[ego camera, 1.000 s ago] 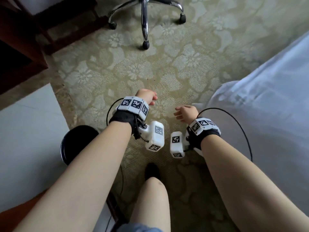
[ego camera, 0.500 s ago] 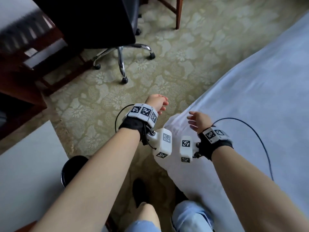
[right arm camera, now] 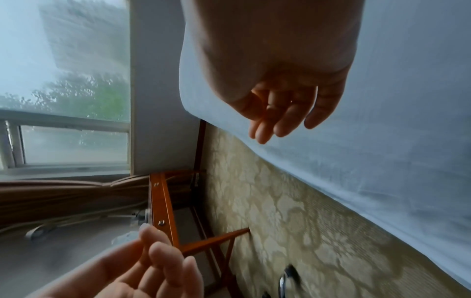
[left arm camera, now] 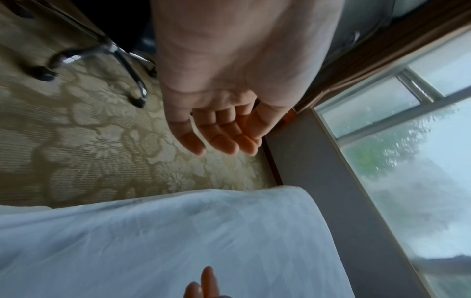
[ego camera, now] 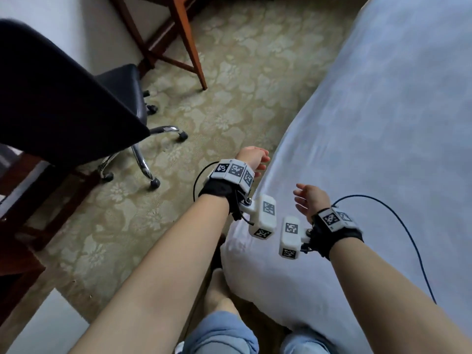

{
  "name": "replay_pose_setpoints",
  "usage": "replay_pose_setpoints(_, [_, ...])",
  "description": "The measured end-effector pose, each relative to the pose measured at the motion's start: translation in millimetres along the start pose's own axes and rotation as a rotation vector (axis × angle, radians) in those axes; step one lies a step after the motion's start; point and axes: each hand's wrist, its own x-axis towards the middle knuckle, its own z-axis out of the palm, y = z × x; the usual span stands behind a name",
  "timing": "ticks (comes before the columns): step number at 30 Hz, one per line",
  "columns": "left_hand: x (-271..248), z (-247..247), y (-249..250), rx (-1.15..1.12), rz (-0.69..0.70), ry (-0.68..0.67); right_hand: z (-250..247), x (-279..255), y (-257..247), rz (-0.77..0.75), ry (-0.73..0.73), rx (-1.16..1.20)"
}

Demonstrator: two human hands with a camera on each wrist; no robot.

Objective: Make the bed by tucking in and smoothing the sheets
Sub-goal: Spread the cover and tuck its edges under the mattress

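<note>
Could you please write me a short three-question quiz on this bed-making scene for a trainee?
1. True or false: the left hand grips the sheet.
2. Which piece of furniture stands nearest the left hand? A) the office chair B) a sofa C) a wardrobe
3. What does the right hand hover over?

Key: 1. False; both hands are open and hold nothing. 2. A. 3. The white sheet near the bed's corner.

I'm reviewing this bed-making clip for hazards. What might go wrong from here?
The blue cable from the right wrist trails across the sheet, so a smoothing sweep could drag it and ruck the fabric. The office chair stands close behind the left hand; a backward step might bump it.
</note>
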Motion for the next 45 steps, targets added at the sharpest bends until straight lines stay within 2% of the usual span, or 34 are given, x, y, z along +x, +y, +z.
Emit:
replay_pose_setpoints(7, [65,27,51,0.164,-0.039,-0.222,0,33,-23,0.02,0.251,0.17])
replay_pose_setpoints(10, [87,28,74,0.266,-0.101,-0.365,10,33,-33,0.031,0.391,0.256])
replay_pose_setpoints(14, [98,24,99,0.369,-0.113,-0.471,25,15,-40,0.042,0.52,0.385])
replay_pose_setpoints(16, [105,25,103,0.373,-0.106,-0.477,29,7,-44,0.051,0.526,0.43])
replay_pose_setpoints(21, [111,33,116,0.468,-0.067,-0.571,37,-16,-54,0.007,0.627,0.53])
replay_pose_setpoints(26, [102,33,117,0.6,-0.011,-0.671,53,-32,-37,-0.023,0.74,0.636])
replay_pose_setpoints(29, [85,16,120,0.681,0.035,-0.733,75,-45,-18,-0.054,0.799,0.708])
replay_pose_setpoints(36, [56,-16,151,0.714,0.158,-0.877,123,-76,8,-0.024,0.871,0.835])
replay_pose_setpoints(41, [60,-19,162,0.823,0.202,-0.957,148,-82,0,-0.026,0.945,0.944])
replay_pose_setpoints(45, [75,-9,176,0.925,0.231,-1.056,167,-74,-16,-0.068,1.062,1.102])
